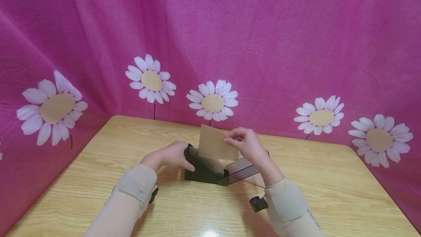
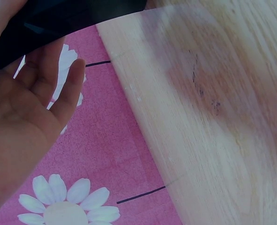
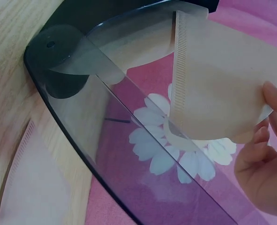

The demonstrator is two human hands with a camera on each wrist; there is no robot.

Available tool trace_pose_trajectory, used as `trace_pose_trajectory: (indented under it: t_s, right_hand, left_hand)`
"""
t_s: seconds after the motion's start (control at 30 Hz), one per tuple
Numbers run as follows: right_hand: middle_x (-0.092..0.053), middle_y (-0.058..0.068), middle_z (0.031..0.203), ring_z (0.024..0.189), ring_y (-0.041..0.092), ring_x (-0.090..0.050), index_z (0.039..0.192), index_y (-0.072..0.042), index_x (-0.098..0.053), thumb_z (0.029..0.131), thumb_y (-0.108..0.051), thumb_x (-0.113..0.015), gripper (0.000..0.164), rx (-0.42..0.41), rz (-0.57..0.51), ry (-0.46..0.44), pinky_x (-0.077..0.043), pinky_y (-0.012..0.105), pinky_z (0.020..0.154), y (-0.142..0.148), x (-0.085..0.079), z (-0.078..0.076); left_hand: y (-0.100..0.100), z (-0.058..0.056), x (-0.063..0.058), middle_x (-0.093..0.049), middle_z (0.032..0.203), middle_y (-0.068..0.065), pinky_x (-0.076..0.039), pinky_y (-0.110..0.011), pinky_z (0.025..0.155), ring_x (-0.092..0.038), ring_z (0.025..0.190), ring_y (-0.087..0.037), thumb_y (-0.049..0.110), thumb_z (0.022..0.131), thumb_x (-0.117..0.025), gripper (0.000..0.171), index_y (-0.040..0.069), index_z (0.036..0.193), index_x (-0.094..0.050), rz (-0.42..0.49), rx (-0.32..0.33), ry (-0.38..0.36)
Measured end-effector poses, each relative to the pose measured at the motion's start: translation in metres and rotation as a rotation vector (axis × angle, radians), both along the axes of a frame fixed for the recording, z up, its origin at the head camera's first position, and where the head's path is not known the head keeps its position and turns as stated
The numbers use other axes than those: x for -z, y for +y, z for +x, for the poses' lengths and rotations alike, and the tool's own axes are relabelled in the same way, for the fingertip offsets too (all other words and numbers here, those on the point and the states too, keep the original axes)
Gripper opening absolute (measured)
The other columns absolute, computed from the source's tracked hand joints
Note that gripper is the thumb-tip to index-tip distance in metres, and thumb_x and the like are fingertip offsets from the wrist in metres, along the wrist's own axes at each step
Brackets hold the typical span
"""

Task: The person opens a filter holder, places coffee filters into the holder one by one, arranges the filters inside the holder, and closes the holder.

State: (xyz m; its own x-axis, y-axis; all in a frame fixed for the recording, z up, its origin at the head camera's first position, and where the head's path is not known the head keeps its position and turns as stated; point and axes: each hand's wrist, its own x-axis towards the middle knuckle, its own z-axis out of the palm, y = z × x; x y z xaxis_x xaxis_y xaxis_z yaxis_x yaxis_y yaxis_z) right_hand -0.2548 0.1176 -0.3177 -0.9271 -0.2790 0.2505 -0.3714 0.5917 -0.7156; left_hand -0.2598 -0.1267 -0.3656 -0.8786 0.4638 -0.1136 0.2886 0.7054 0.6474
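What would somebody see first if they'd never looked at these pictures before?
Probably the bright pink cloth with its big white daisies, hanging behind the wooden table. Next might come the tan paper, pinched by the right hand at the black box in the middle. The left hand holds that box, whose see-through lid lies open toward the right.

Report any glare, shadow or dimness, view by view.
Head view: small glare spot on the table at the bottom edge; left wrist view: dim, the black holder nearly featureless, soft shadow across the table; right wrist view: muted light, the paper filter clearly legible.
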Motion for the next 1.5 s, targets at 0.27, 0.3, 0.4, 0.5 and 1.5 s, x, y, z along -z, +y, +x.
trace_pose_trajectory:
  t_s: [0.27,0.3,0.4,0.5,1.5]
  right_hand:
    - [-0.065,0.008,0.08,0.064,0.011,-0.047,0.086,-0.002,-0.07,0.083,-0.011,-0.069,0.01,-0.024,-0.012,-0.027,-0.04,0.023,0.058,-0.004,0.004,0.0]
    - [-0.065,0.008,0.08,0.064,0.011,-0.047,0.085,-0.002,-0.07,0.083,-0.011,-0.069,0.009,-0.025,-0.011,-0.032,-0.04,0.023,0.058,-0.005,0.004,0.0]
    - [-0.066,0.008,0.079,0.064,0.01,-0.048,0.084,-0.002,-0.07,0.083,-0.01,-0.069,0.009,-0.035,0.002,-0.036,-0.04,0.023,0.058,-0.006,0.006,0.0]
    - [-0.066,0.008,0.078,0.065,0.009,-0.049,0.083,-0.002,-0.07,0.082,-0.01,-0.069,0.008,-0.044,0.018,-0.036,-0.042,0.024,0.06,-0.008,0.009,0.0]
    - [-0.066,0.002,0.074,0.068,0.007,-0.051,0.078,-0.006,-0.07,0.082,-0.01,-0.069,0.006,-0.107,0.171,-0.003,-0.044,0.023,0.063,-0.021,0.027,0.001]
  left_hand:
    - [0.0,-0.001,0.001,-0.052,0.069,0.002,-0.041,-0.025,0.062,-0.045,0.066,-0.012,0.016,0.067,-0.082,0.027,0.008,0.078,-0.059,0.016,0.011,0.006]
    - [0.0,0.0,0.001,-0.053,0.069,0.002,-0.041,-0.026,0.063,-0.045,0.066,-0.012,0.015,0.067,-0.082,0.027,0.007,0.078,-0.059,0.019,0.012,0.006]
    - [0.0,0.0,0.001,-0.055,0.07,0.002,-0.043,-0.025,0.064,-0.046,0.066,-0.011,0.015,0.067,-0.082,0.026,0.007,0.079,-0.06,0.023,0.015,0.006]
    - [0.0,0.0,0.001,-0.055,0.07,0.002,-0.043,-0.025,0.065,-0.046,0.066,-0.011,0.015,0.067,-0.083,0.026,0.007,0.079,-0.061,0.024,0.02,0.012]
    - [-0.001,-0.001,0.001,-0.057,0.072,0.004,-0.044,-0.025,0.066,-0.047,0.066,-0.009,0.014,0.067,-0.082,0.024,0.008,0.081,-0.063,0.029,0.041,0.021]
